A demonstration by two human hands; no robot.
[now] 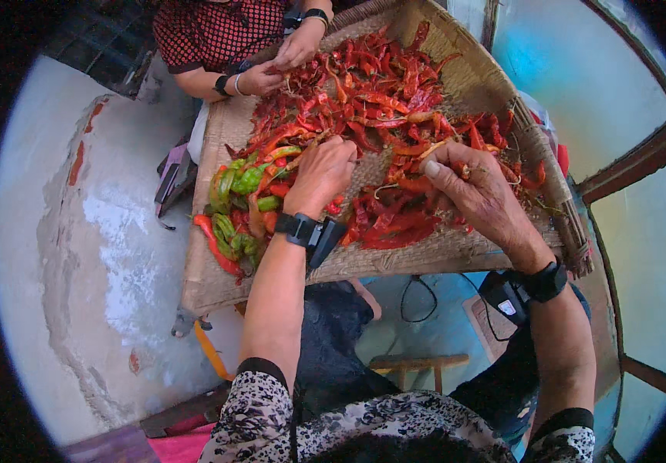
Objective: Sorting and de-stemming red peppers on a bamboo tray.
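Observation:
A large woven tray (456,256) holds a spread of dried and fresh red chili peppers (394,231). My left hand (323,176) reaches down among them with its fingers curled; whatever it grips is hidden under the hand. To its left lies a small pile of green chili peppers (248,181) mixed with a few red and orange ones. Over the right part of the tray, my right hand (478,191) is closed, thumb against the curled fingers. A pale orange chili pepper (433,149) pokes out at its fingertips.
Across the tray, a co-worker's hands (283,62) handle peppers at the far left rim. A dark strapped bag (175,181) is left of the tray. Below are a small wooden stool (418,361) and a black cable (419,299). Framed panes (641,231) stand close on the right.

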